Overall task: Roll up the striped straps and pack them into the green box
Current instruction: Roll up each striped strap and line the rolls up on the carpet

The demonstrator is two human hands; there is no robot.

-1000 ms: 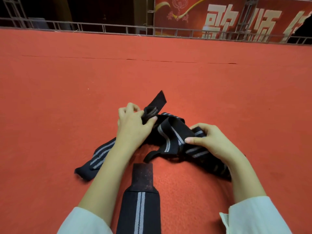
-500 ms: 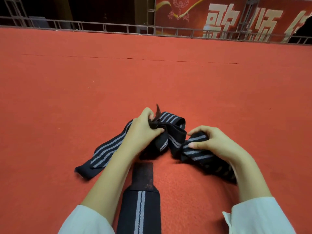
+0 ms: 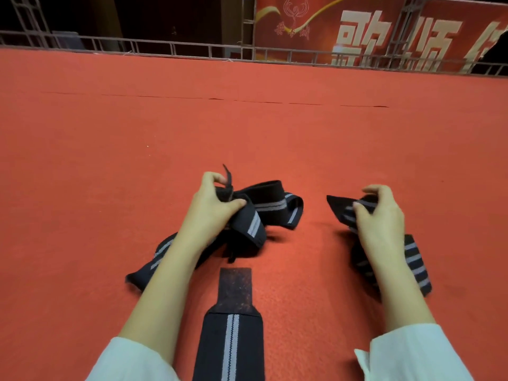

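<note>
On the red carpet (image 3: 247,127), I list three items, none rolled. Tangled strap (image 3: 270,206): left hand (image 3: 211,207) curled round one end. Second strap (image 3: 412,259): pinched by right hand (image 3: 382,226). Third strap (image 3: 232,342): flat between forearms. Green box: unseen. Risk, I judge: trailing tails snagging, loosening any roll.

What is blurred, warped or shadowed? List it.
Head view: the railing bows slightly, wide-angle; head view: the left hand and right hand look motion-soft; head view: soft shadows lie on the carpet beside the left strap and right strap; head view: banner letters glare.
</note>
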